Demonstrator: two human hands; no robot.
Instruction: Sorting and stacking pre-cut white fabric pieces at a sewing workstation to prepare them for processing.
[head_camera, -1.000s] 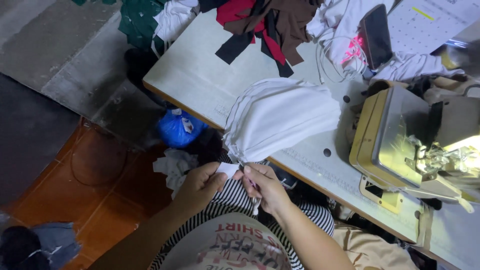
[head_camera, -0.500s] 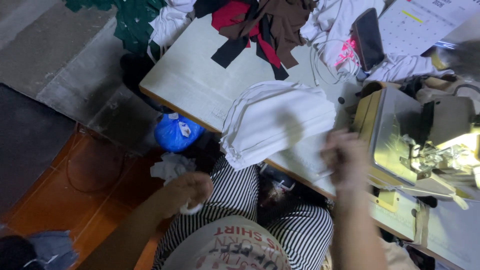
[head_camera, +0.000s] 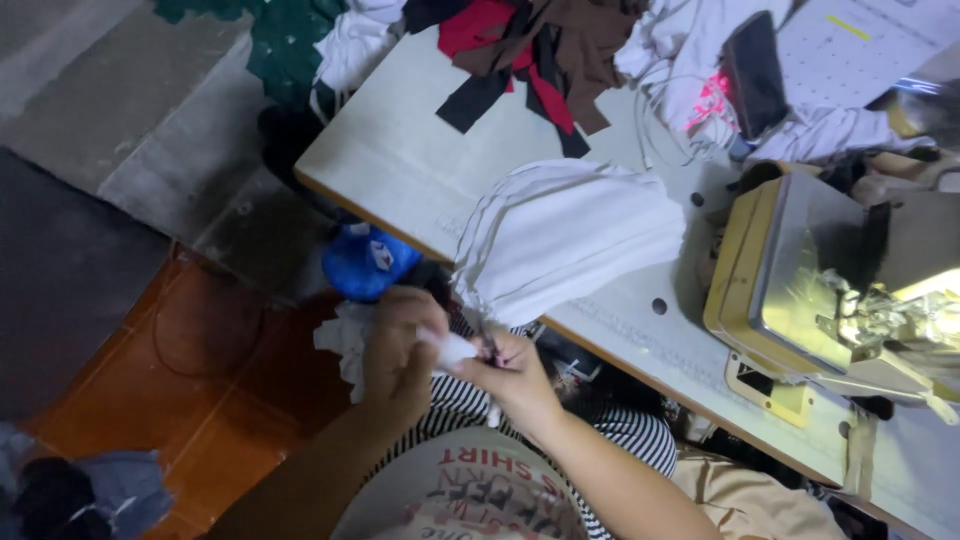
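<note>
White cloth, a small piece (head_camera: 452, 348), sits pinched between both hands above the lap, just off the desk (head_camera: 420, 170) edge. The left hand (head_camera: 398, 355) closes around it; the right hand (head_camera: 515, 372) grips it with a small tool. The white fabric stack (head_camera: 570, 235) waits beside the sewing machine (head_camera: 840, 285), seemingly unfinished.

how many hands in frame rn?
2. The left hand and the right hand meet just off the near edge of the cream sewing table, both on a small white fabric piece. No other hands show.
</note>
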